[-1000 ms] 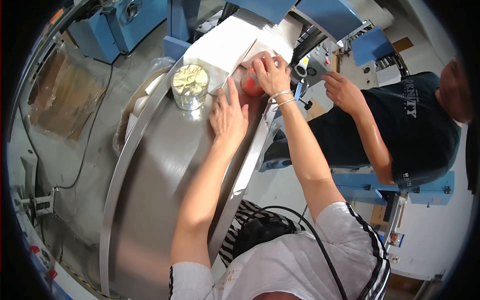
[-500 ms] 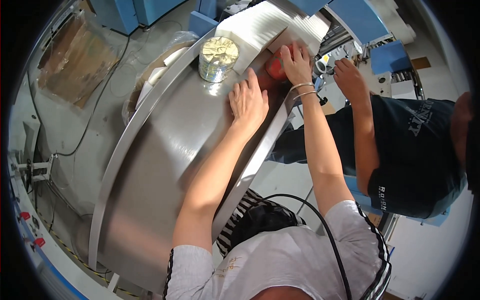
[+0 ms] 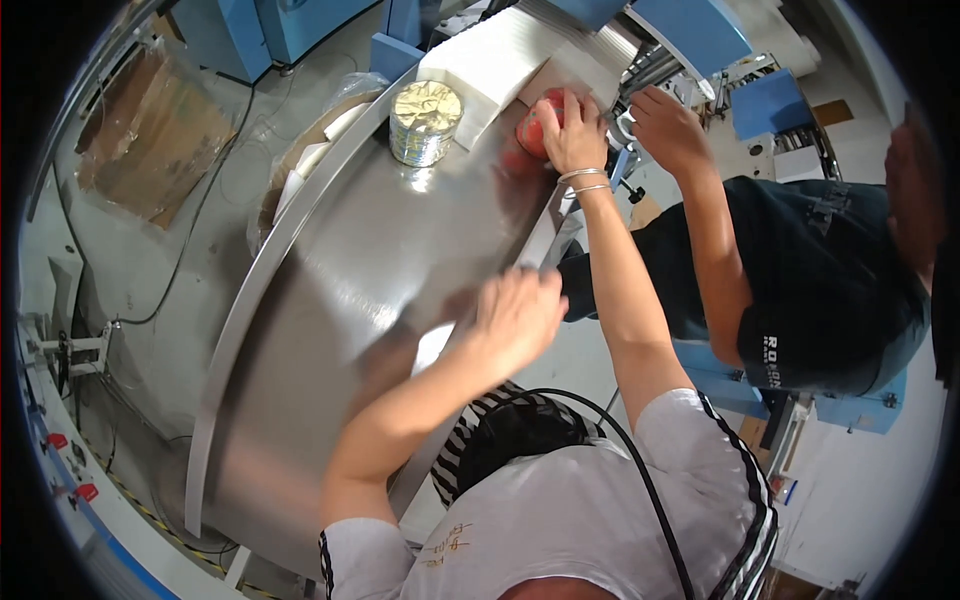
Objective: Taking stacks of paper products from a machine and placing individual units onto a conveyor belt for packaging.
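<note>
My right hand, with bangles at the wrist, lies over a red round object on the metal tray table. Its fingers curl around the top and far side of that object, hiding much of it. Over the table's near edge, my left hand is blurred by motion, its fingers partly bent, and no object shows in it. Farther left stands a cylindrical stack with a crinkled gold top and silvery sides, touched by neither hand.
Behind the red object, many white sheets are stacked at the table's far end. A co-worker's hand hovers just right of my right hand. The table has a raised metal rim; an open carton stands beyond it. A black cable crosses my body.
My left hand has pulled back from beside the gold-topped stack toward my body. My right hand stays on the red object. The co-worker's hand has shifted slightly left and farther away.
</note>
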Available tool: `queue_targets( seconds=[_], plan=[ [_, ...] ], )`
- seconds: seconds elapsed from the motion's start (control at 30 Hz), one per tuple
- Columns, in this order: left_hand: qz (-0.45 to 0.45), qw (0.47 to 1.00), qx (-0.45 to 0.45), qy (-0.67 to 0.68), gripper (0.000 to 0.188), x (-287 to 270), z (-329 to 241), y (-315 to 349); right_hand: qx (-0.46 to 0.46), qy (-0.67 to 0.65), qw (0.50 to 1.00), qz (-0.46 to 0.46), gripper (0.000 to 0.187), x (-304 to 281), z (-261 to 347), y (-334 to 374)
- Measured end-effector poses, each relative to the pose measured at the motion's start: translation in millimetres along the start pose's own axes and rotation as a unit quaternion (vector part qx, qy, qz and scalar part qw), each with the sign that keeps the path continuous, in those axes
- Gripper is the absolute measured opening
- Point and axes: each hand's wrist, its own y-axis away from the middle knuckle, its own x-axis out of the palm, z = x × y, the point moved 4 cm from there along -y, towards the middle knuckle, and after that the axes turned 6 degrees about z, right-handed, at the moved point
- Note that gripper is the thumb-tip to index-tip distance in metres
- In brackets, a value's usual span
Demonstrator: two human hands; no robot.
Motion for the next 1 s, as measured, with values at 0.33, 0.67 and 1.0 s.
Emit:
queue_targets(
  seconds=[0.33, 0.67, 1.0],
  plan=[
    [0.011, 0.992, -0.119, 0.037, 0.017, 4, 4, 111, -0.124, -0.182, 0.97, 0.107, 0.028, -61, 76, 147],
    [-0.081, 0.992, -0.09, 0.038, 0.024, 4, 2, 116, -0.171, -0.299, 0.939, -0.021, 0.025, -58, 80, 186],
    [-0.18, 0.943, -0.095, 0.262, 0.015, 25, 29, 172, -0.177, -0.352, 0.912, 0.11, 0.025, -31, 97, 209]
  ],
)
